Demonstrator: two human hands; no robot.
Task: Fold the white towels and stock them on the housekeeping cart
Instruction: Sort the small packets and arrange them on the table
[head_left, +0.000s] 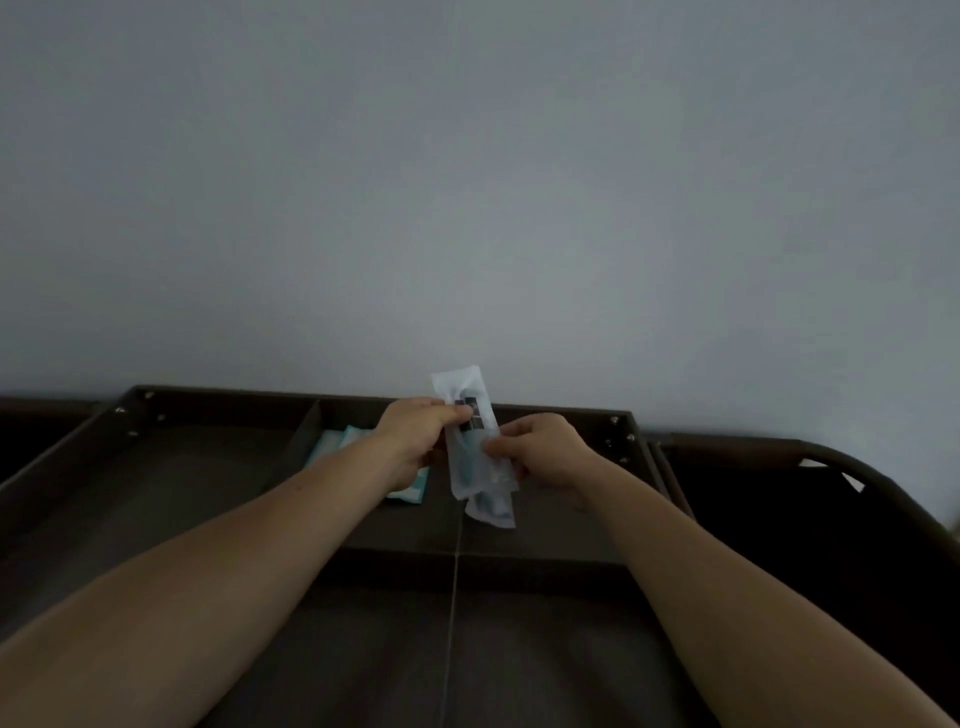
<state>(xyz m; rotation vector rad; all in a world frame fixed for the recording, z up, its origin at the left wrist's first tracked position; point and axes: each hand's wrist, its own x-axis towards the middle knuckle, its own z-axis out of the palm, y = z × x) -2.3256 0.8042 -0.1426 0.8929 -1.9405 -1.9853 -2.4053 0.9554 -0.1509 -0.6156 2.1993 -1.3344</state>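
left hand (415, 431): arm extended, pinching packet (469, 470) | right hand (543, 449): arm extended, gripping same packet

No text, brand or number can be read. A small dark printed patch (471, 411) is seen on the pale sachet (470, 470), right at the fingertips of the left hand (415, 436) and just above the spot where the sachet is pinched by the right hand (540, 449). It may be a label, but its marks are blurred beyond reading. On the teal packets (332, 446), lying left of the grip, nothing legible can be made out either.
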